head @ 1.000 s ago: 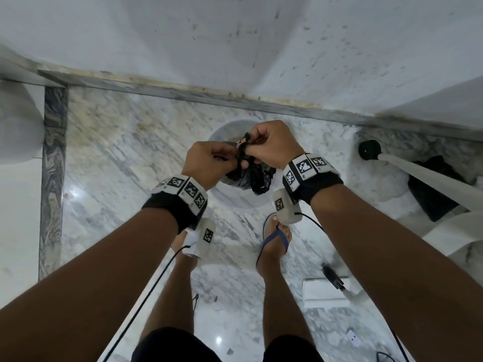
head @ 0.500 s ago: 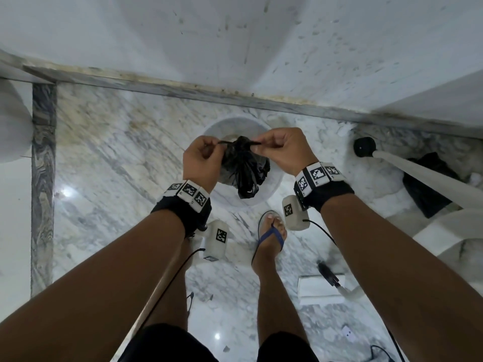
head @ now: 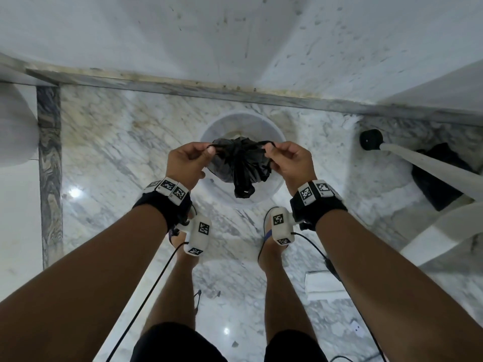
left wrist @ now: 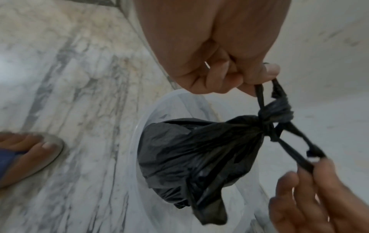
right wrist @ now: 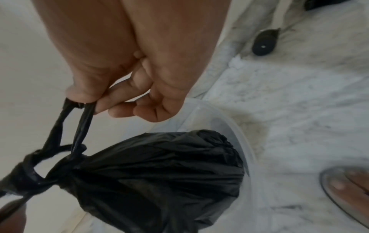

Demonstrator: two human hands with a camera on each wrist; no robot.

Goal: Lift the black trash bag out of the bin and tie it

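Pinching one handle loop each, the left hand (head: 187, 163) and right hand (head: 288, 163) pull sideways on the black trash bag (head: 239, 165), which hangs knotted just above the pale bin (head: 209, 126). It looks light, thin and limp; those twisted loops seem the safest hold, since the film could tear.

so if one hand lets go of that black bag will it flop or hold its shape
Probably flop: the black trash bag is thin, creased film sagging under its knot. It seems light, since the left hand and right hand hold it by pinched strands alone.
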